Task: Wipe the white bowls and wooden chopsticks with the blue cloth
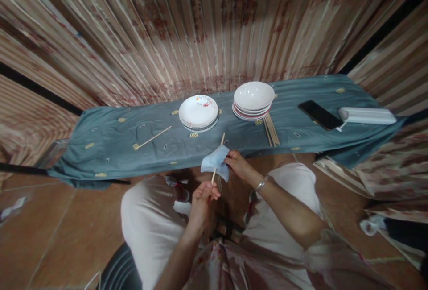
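Observation:
Between thumb and fingers, my left hand (203,195) pinches the lower end of a wooden chopstick (223,138), which slants up and away from me. My right hand (236,160) grips a light blue cloth (214,161) that lies around the chopstick's middle; the far tip sticks out above it. Both hands are over the front edge of the table, above my lap. A lone chopstick (154,137) lies on the table to the left. Several more chopsticks (271,130) lie side by side to the right.
A teal patterned tablecloth (113,147) covers the long narrow table. On it stand stacked plates (198,112) and stacked bowls (253,98). A black phone (320,115) leans by a white device (368,116) at the right. Pleated curtains (214,26) hang behind. A dark bucket (121,270) stands low left.

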Demonstrator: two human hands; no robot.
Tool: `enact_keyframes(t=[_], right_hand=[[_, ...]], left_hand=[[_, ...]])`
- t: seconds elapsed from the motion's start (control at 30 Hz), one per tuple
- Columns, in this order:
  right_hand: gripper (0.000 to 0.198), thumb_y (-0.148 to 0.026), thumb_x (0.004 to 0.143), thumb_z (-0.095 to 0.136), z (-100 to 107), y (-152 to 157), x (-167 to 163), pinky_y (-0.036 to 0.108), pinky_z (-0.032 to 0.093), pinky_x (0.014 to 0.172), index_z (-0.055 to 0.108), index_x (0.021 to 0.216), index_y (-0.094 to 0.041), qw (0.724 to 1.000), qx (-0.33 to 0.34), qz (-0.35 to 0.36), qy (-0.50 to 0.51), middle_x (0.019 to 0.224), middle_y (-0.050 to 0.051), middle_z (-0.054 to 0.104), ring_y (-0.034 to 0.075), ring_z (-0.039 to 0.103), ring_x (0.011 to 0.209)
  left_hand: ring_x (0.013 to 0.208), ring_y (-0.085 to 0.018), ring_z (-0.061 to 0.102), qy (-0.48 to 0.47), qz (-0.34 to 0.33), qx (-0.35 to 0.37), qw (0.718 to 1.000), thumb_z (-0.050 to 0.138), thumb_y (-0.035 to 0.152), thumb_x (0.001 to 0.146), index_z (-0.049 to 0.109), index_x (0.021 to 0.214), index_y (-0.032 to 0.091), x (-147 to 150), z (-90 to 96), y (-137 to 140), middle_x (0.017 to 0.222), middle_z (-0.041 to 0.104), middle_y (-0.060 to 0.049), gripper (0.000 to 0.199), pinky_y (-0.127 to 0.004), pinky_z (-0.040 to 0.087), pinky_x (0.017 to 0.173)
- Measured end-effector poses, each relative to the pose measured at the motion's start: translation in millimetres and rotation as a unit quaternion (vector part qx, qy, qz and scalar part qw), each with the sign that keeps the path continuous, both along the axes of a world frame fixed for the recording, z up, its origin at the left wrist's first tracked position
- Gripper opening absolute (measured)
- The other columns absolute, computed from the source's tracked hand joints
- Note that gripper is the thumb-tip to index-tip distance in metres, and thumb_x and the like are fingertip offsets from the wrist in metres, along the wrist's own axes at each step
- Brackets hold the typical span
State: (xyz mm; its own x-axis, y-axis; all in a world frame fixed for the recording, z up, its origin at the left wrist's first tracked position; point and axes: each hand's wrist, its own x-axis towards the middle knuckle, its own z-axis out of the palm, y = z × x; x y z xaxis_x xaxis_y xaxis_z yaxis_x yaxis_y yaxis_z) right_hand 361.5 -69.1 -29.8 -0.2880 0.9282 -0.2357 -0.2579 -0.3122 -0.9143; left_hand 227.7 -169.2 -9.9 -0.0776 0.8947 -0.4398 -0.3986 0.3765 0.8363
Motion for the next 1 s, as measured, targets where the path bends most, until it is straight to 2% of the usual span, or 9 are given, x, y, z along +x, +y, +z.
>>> enact_keyframes(t=[0.1, 0.23, 0.37, 0.53, 0.63, 0.77, 1.0], right_hand=[[0.017, -0.031, 0.056, 0.067, 0.6, 2.1, 1.9, 0.02, 0.03, 0.049, 0.061, 0.052, -0.016, 1.0, -0.001, -0.005, -0.002, 0.048, -0.004, 0.056, 0.007, 0.041, 0.048], [0.016, -0.031, 0.054, 0.068, 4.5, 11.7, 11.6, 0.021, 0.034, 0.05, 0.06, 0.052, -0.017, 0.997, -0.006, -0.078, 0.024, 0.049, -0.004, 0.057, 0.008, 0.045, 0.048], [0.02, -0.032, 0.051, 0.07, 8.9, 20.2, 21.8, 0.021, 0.032, 0.046, 0.057, 0.05, -0.018, 0.989, -0.023, -0.142, 0.025, 0.044, -0.005, 0.054, 0.008, 0.043, 0.044], [0.021, -0.031, 0.049, 0.071, 10.7, 22.2, 26.3, 0.021, 0.028, 0.043, 0.054, 0.048, -0.018, 0.983, -0.026, -0.181, 0.031, 0.042, -0.006, 0.051, 0.007, 0.039, 0.041], [0.021, -0.031, 0.047, 0.072, 11.5, 21.5, 26.5, 0.021, 0.028, 0.044, 0.055, 0.048, -0.018, 0.982, -0.03, -0.184, 0.031, 0.042, -0.006, 0.051, 0.007, 0.04, 0.042], [0.022, -0.032, 0.048, 0.071, 13.0, 19.2, 23.9, 0.021, 0.03, 0.046, 0.054, 0.047, -0.018, 0.984, -0.033, -0.17, 0.027, 0.042, -0.006, 0.052, 0.007, 0.041, 0.044], [0.017, -0.031, 0.052, 0.069, 9.6, 9.1, 13.0, 0.022, 0.032, 0.05, 0.059, 0.05, -0.017, 0.995, -0.017, -0.095, 0.027, 0.048, -0.004, 0.056, 0.008, 0.043, 0.048]], left_hand=[[0.045, -0.008, 0.044, -0.012, -0.009, 0.001, 1.0, 0.076, 0.048, 0.058, 0.063, 0.066, 0.013, 0.5, 1.8, -2.3, 0.046, 0.055, 0.002, 0.038, -0.022, 0.032, 0.052], [0.044, -0.007, 0.042, -0.011, -0.022, -0.002, 1.0, 0.074, 0.049, 0.06, 0.062, 0.066, 0.014, 3.2, 4.9, -8.4, 0.045, 0.053, 0.003, 0.038, -0.022, 0.03, 0.052], [0.043, -0.007, 0.041, -0.013, -0.029, -0.023, 0.999, 0.074, 0.051, 0.059, 0.062, 0.065, 0.013, 6.2, 8.0, -13.0, 0.043, 0.052, 0.003, 0.04, -0.022, 0.029, 0.05], [0.046, -0.008, 0.046, -0.01, -0.008, -0.028, 1.0, 0.077, 0.047, 0.057, 0.063, 0.074, 0.013, 7.9, 8.9, -13.2, 0.047, 0.057, 0.001, 0.04, -0.021, 0.032, 0.052], [0.048, -0.008, 0.046, 0.003, 0.011, -0.015, 1.0, 0.079, 0.04, 0.054, 0.061, 0.074, 0.015, 7.7, 7.3, -12.3, 0.049, 0.058, 0.002, 0.037, -0.021, 0.033, 0.052], [0.047, -0.008, 0.045, 0.04, 0.002, 0.0, 0.999, 0.076, 0.04, 0.058, 0.059, 0.065, 0.015, 5.5, 5.4, -9.5, 0.049, 0.058, 0.001, 0.031, -0.021, 0.033, 0.052], [0.047, -0.009, 0.046, 0.033, -0.015, 0.015, 0.999, 0.074, 0.047, 0.061, 0.062, 0.067, 0.014, 2.2, 5.1, -1.9, 0.048, 0.058, 0.001, 0.035, -0.023, 0.033, 0.052]])
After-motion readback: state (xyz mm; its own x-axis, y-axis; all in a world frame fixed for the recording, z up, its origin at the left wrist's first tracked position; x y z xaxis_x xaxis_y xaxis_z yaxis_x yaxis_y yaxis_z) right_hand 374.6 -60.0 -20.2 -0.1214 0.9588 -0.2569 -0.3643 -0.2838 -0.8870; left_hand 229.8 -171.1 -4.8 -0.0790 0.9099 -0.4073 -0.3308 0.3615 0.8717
